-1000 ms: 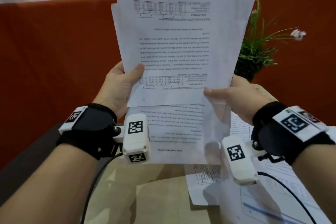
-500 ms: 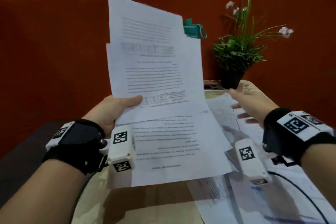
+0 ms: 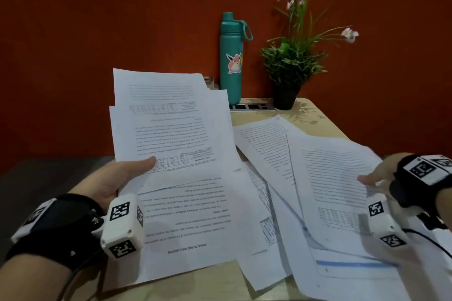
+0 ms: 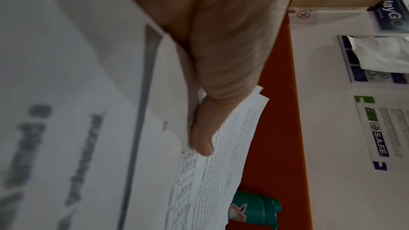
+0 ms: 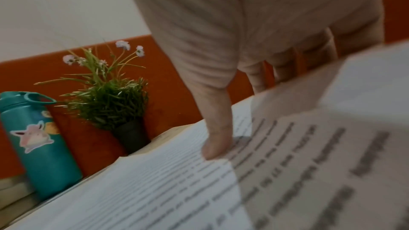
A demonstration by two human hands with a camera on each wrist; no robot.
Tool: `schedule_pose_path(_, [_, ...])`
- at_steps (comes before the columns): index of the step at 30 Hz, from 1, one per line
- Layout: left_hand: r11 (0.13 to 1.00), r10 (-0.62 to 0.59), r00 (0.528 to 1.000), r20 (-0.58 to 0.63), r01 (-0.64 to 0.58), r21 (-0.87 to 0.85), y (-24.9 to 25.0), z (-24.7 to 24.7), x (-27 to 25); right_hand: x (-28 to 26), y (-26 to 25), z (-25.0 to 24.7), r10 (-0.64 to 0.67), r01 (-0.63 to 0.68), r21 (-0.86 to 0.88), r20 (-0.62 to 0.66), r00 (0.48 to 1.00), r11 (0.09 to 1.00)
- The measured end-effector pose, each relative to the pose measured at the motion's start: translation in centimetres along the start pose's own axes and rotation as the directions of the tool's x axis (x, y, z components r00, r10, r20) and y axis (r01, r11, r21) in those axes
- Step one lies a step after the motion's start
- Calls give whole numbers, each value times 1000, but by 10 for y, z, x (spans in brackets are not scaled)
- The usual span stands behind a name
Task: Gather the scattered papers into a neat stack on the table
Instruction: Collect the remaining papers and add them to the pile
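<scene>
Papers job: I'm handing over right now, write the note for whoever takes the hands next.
Left hand grips a loose bundle of gathered sheets, thumb on top, edges uneven.
Right hand pinches the edge of a loose sheet, thumb on top, fingers under.
More scattered papers overlap on the table.
Done: some sheets collected.
Left: gather the rest, square the edges, lay the stack down.

Dim, even indoor light; soft shadows under the potted plant (image 3: 291,61). Sharp centre in head view, bowed edges. Blurred near print in both wrist views.
</scene>
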State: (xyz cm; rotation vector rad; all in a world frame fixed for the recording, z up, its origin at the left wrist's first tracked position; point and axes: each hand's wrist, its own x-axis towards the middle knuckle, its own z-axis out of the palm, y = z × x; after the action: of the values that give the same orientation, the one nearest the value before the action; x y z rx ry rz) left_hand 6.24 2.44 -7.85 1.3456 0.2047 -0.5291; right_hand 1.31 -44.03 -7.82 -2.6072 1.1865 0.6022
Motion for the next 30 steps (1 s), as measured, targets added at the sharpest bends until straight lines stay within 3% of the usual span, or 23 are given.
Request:
schedule_pose_path(2, [1000,-3,1000,-23,3,12,0,0,-1,31,9,-6,-3,-14,-144,-120,993,989])
schedule_pose_path(4, [1000,-9,1000,-22,9,13,-1,-1,-1,56,11,-17,-89,42,-254,-174,981,966])
schedule_pose_path(7, [1000,-6,999,-32,7,8,-2,-2,-3,-10,-24,-36,-92,82,-64,-167,982,995])
schedule_pose_path(10, [1000,-10,1000,-18,10,-8,-3,-4,-5,-13,-41,-41,-129,149,77,-217,968,986])
schedule_pose_path(13, [1000,-9,1000,-16,9,6,-3,-4,-5,-6,-57,-32,-201,234,165,-190,961,958])
schedule_pose_path(16, [1000,-4,1000,-25,5,12,-3,-4,-4,-11,-80,-12,-277,278,-13,-119,953,961])
schedule_pose_path(22, [1000,-17,1000,-22,17,0,-5,-8,3,3,-103,-2,-287,287,-63,9,958,956])
schedule_pose_path(30, [1000,22,1000,-8,-22,-10,-7,-11,6,18,-96,-14,-269,272,-115,41,962,955])
